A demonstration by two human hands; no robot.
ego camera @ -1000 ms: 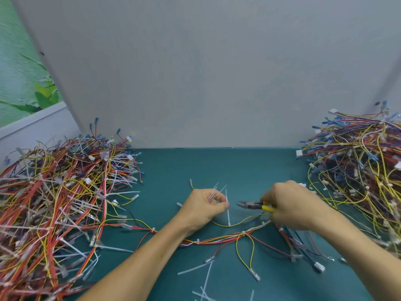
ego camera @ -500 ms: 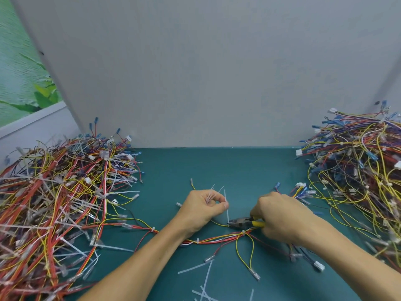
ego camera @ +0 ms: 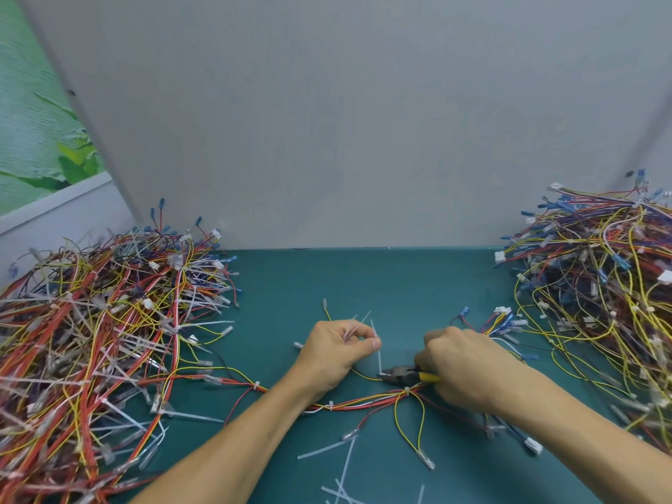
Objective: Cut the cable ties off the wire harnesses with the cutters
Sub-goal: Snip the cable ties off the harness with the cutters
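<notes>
A wire harness [ego camera: 363, 401] of red, yellow and white wires lies across the green mat in front of me. My left hand [ego camera: 336, 352] pinches the upright tail of a white cable tie [ego camera: 378, 352] and also grips several cut tie strips. My right hand [ego camera: 460, 365] grips the yellow-handled cutters [ego camera: 402, 374]. The cutters' dark jaws sit at the base of that tie, where it wraps the harness wires. I cannot tell whether the jaws touch it. More ties [ego camera: 256, 386] ring the harness further left.
A big pile of tied harnesses [ego camera: 94, 343] fills the left side. Another pile of harnesses [ego camera: 603, 296] sits at the right. Cut tie strips [ego camera: 342, 467] litter the mat near the front edge. A grey wall [ego camera: 327, 121] closes the back.
My right hand has moved the cutters down and left, from beside my left hand to the base of the tie. My left hand has barely moved.
</notes>
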